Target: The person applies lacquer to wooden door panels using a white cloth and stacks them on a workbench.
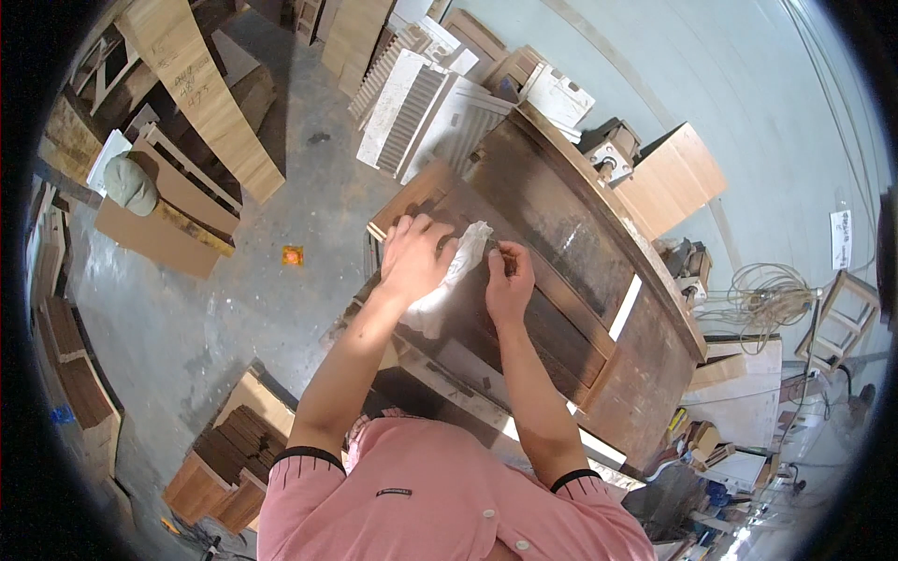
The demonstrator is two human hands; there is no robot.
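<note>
Sheet [468,262], white and crumpled, lies between the two hands, just right of the left fingers and just left of the right fingertips. Left hand [417,259] has its fingers bent and slightly parted, thumb beside the sheet; whether they grip it, I cannot tell. Right hand [511,282] has thumb and forefinger nearly together, any hold between them unclear. Dark brown panel [463,324] spreads beneath the fingers of both

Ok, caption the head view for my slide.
Crumpled white cloth between the left hand and the right hand, over a dark brown wooden panel.
</note>
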